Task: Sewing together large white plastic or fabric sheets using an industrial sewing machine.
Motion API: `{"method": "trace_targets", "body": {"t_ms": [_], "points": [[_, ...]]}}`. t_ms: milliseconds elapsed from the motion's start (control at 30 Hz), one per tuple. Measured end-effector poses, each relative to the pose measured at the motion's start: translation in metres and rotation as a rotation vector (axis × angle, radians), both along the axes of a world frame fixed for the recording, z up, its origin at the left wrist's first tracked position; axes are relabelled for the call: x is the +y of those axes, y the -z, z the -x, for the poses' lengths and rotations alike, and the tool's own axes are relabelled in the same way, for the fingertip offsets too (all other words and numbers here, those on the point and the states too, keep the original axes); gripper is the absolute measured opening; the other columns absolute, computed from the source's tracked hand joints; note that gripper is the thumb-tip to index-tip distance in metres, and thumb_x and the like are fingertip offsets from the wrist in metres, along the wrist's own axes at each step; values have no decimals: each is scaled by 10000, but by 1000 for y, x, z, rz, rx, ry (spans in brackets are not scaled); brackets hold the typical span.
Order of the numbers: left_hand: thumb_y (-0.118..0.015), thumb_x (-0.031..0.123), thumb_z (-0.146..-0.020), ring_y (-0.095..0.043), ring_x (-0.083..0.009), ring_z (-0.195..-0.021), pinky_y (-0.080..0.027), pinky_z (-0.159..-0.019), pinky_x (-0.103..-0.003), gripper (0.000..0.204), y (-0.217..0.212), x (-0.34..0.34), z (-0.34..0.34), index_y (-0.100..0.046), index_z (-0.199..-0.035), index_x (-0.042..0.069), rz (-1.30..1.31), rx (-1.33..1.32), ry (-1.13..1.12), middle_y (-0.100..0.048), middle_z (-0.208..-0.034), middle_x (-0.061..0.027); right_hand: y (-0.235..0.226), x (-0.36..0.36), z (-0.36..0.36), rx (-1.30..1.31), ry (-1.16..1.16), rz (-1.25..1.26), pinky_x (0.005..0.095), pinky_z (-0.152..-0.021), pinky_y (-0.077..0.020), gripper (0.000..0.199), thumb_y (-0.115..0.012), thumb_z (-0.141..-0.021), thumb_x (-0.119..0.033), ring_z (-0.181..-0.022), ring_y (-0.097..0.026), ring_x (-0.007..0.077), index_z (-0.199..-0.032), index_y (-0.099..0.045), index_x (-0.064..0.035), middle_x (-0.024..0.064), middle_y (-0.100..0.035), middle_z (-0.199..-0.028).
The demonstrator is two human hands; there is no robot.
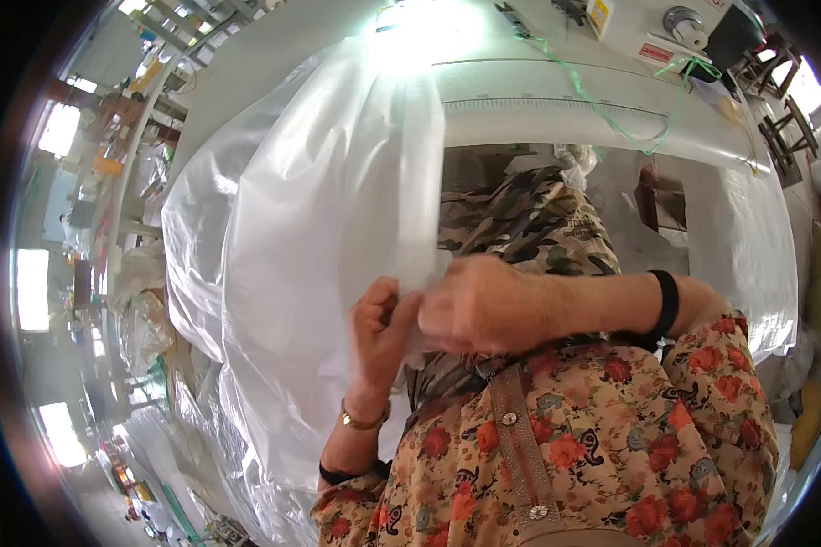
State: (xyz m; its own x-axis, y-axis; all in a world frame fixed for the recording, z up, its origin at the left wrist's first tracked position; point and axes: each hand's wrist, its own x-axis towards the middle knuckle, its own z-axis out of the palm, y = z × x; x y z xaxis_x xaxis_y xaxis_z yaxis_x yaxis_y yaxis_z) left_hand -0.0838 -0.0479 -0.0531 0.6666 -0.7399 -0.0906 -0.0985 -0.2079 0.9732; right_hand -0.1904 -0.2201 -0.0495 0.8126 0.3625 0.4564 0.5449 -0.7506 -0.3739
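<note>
- The left hand (374,328) pinches the plastic sheet (292,228) at the lower end of its folded strip (420,182), thumb against curled fingers
- The right hand (479,305), blurred, is curled close beside the left at that same end; I cannot tell what its fingertips grip
- The plastic sheet, whitish and translucent, runs from the bright lamp (429,27) down past the lap and billows to the left; whether it is a bag, I cannot tell
- Camouflage trousers (538,219) show beyond the right hand
- The pale table (493,77) bears a ruler scale (556,105) along its near edge, with green string (570,73) trailing over it
- A white machine (639,23) stands at the table's upper right
- Clear plastic (743,237) hangs at the right
- Shelving (128,196) at the left holds mixed goods, too small to tell; bright windows (35,290) lie farther out
- The right forearm (593,305) crosses from the right, nearly level; the left forearm (351,447) rises from below, wrist upright
</note>
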Motion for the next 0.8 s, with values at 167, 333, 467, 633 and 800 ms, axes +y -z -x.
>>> {"method": "trace_targets", "body": {"t_ms": [167, 333, 467, 633, 800], "points": [[-654, 29, -918, -422, 17, -526, -303, -448, -177, 58, -68, 22, -32, -644, -872, -4, -38, -237, -132, -551, -635, 59, 15, -45, -71, 150, 838, -944, 415, -730, -517, 287, -603, -934, -282, -749, -646, 298, -1041, -615, -16, 168, -665, -873], [-644, -6, -878, -536, -158, -491, -413, -474, -285, 51, -132, 11, -47, -607, -842, 0, -180, -848, 203, -573, -642, -80, 2, -8, -165, 109, 350, -366, 416, -858, -524, 250, -577, -895, -181, -907, -660, 327, -1084, -657, -38, 184, -692, -958], [-636, 26, -842, -631, -360, -665, -490, -597, -391, 36, -128, -2, -36, -621, -866, 3, -243, -895, 575, -626, -767, -174, 32, 38, -189, -230, -113, -209, 412, -911, -504, 275, -586, -904, -210, -978, -651, 314, -1109, -666, -45, 199, -680, -1035], [-611, 27, -868, -629, -346, -667, -493, -585, -409, 51, -52, -5, -11, -573, -901, 30, -291, -861, 521, -606, -751, -157, 81, 12, -130, -211, -228, -710, 409, -957, -479, 328, -584, -927, -257, -1048, -639, 305, -1156, -667, -38, 214, -664, -1127], [-592, 13, -824, -612, -332, -654, -467, -547, -410, 110, 6, 2, 4, -490, -806, 48, -245, -819, 247, -568, -733, -121, 4, -91, -79, 921, 39, -14, 458, -902, -489, 307, -595, -911, -307, -996, -636, 378, -1069, -677, -57, 206, -689, -1024]]}}
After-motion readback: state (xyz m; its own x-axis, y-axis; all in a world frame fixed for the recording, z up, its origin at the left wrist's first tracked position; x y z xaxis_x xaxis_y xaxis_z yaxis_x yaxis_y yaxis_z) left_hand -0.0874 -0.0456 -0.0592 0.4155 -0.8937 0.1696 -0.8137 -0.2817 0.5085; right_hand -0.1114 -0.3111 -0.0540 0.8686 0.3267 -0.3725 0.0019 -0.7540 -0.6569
